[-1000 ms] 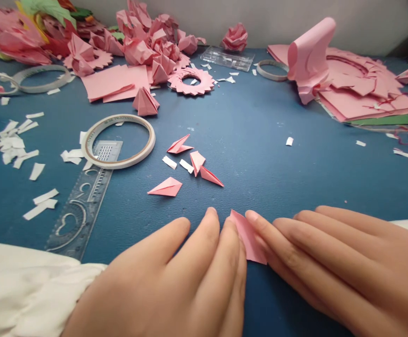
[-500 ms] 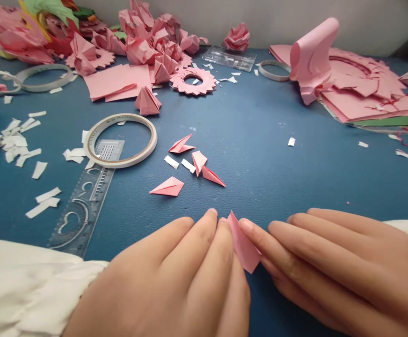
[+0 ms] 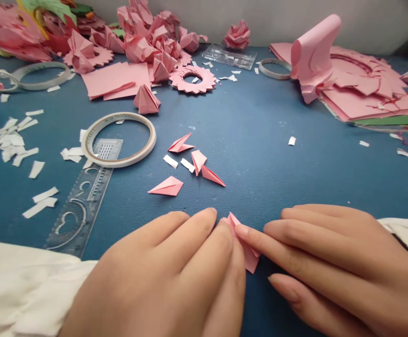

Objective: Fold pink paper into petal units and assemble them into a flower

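Observation:
A small folded piece of pink paper (image 3: 250, 255) lies on the blue tabletop between my hands, partly covered by fingers. My left hand (image 3: 176, 271) has its fingers bunched together and holds the paper's left side. From the right, my right hand (image 3: 333, 257) touches the paper with its stretched index fingertip, while its thumb stands apart below. Just beyond my hands lie pink folded pieces: a kite-shaped one (image 3: 169, 186), a narrow pointed one (image 3: 213, 175), a short one (image 3: 198, 161) and a forked one (image 3: 181, 143).
A tape roll (image 3: 120, 162) rests over a clear ruler (image 3: 84, 201) on the left, near white paper strips (image 3: 12, 140). Behind are a pink toothed paper ring (image 3: 193, 79), crumpled pink paper flowers (image 3: 155, 37), a clear plastic tray (image 3: 229, 56) and a pink paper stack (image 3: 372, 105).
My right index finger has moved left across the paper, and its right part now looks folded over. My right thumb has come away from the paper and sits lower.

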The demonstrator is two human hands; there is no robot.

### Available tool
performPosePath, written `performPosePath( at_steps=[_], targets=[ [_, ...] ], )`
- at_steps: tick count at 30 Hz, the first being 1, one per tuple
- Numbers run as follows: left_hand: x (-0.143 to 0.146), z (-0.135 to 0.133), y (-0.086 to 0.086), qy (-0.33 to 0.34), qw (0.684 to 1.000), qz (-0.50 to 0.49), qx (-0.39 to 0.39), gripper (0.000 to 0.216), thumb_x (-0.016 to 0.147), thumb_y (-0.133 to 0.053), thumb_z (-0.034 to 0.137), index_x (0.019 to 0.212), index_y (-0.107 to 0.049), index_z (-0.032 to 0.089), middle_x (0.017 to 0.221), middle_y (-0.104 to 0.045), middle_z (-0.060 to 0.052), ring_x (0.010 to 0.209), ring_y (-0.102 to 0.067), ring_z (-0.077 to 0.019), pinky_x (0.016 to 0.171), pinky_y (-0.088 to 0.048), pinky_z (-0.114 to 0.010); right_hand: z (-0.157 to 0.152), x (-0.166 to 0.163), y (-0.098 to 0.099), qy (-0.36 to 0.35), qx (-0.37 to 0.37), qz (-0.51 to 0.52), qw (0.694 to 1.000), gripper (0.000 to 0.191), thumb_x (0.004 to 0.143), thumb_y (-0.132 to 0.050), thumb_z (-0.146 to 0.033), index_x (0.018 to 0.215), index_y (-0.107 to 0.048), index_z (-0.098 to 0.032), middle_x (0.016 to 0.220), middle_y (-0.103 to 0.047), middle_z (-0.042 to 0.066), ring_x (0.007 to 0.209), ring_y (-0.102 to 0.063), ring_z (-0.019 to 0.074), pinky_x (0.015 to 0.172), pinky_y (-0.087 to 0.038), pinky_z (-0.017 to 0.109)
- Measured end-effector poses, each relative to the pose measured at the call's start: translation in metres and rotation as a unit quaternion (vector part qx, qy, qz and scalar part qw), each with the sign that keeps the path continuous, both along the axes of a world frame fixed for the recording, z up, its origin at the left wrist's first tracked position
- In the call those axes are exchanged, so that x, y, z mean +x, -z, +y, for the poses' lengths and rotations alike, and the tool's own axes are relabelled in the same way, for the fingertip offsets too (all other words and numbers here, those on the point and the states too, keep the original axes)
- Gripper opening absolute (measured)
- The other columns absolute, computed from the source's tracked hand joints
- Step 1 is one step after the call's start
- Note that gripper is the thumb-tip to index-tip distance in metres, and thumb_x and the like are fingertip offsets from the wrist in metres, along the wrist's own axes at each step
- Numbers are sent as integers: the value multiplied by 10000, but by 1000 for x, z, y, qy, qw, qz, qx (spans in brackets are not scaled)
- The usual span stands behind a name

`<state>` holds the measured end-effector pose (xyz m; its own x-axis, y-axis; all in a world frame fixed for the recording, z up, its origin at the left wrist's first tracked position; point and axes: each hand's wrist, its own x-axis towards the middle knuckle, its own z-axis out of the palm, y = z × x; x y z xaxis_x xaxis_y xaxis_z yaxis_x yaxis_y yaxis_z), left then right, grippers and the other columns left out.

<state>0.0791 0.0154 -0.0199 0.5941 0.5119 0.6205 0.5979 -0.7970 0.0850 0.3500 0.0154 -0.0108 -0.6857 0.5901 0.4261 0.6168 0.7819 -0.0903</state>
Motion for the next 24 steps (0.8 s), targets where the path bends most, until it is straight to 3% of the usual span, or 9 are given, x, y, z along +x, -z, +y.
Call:
performPosePath(
  at_steps=[3, 6, 9, 13, 17, 21, 24],
  targets=[
    [-11, -1, 0, 38, 998, 49, 16, 282, 1221, -706, 85, 1154, -955, 201, 1179, -958, -73, 1266, -805, -303, 1125, -690, -431, -5, 1, 5, 26, 29, -14, 999, 329, 1227, -831, -422, 1503, -907, -259, 1013, -863, 61, 850, -840, 275, 668, -724, 417],
    [-20, -3, 0, 62, 993, 87, 43, 293, 1274, -675, 155, 1291, -965, 193, 1320, -967, -96, 1348, -775, -334, 1260, -615, -471, -9, 1, 9, 40, 41, -9, 998, 335, 1231, -813, -422, 1524, -909, -291, 1004, -847, 58, 851, -826, 278, 676, -722, 412],
    [-20, -5, 0, 48, 993, 99, 41, 329, 1257, -653, 139, 1352, -968, 164, 1337, -966, -107, 1341, -761, -331, 1278, -594, -465, -11, 1, 12, 56, 47, 8, 997, 372, 1303, -677, -466, 1548, -901, -300, 1051, -853, 80, 907, -836, 290, 700, -709, 421],
    [-12, -4, -2, 38, 994, 97, 30, 277, 1208, -717, 123, 1238, -979, 211, 1257, -977, -85, 1285, -758, -324, 1226, -608, -473, -8, 3, 11, 44, 37, 33, 998, 575, 1401, -406, -573, 1586, -868, -284, 1072, -856, 90, 935, -840, 277, 730, -694, 406],
    [-7, -2, -3, 40, 996, 80, 19, 249, 1207, -754, 146, 1219, -982, 246, 1230, -990, -53, 1306, -765, -322, 1159, -632, -477, -5, 4, 10, 43, 26, 47, 998, 580, 1417, -343, -536, 1687, -779, -265, 1043, -863, 78, 913, -841, 285, 727, -669, 441],
    [-6, -2, -2, 42, 997, 62, 14, 236, 1227, -781, 163, 1167, -981, 272, 1239, -1002, -20, 1348, -760, -310, 1126, -631, -466, -6, 2, 10, 48, 35, 45, 997, 590, 1411, -277, -400, 1672, -788, -262, 1041, -845, 88, 928, -823, 284, 748, -661, 425],
    [-5, -3, -1, 45, 997, 67, 15, 209, 1228, -803, 171, 1178, -981, 270, 1279, -1007, -16, 1347, -758, -305, 1111, -614, -472, -8, 2, 11, 55, 42, 38, 997, 578, 1409, -302, -417, 1695, -776, -249, 1049, -841, 100, 948, -817, 296, 751, -667, 423]
  ],
)
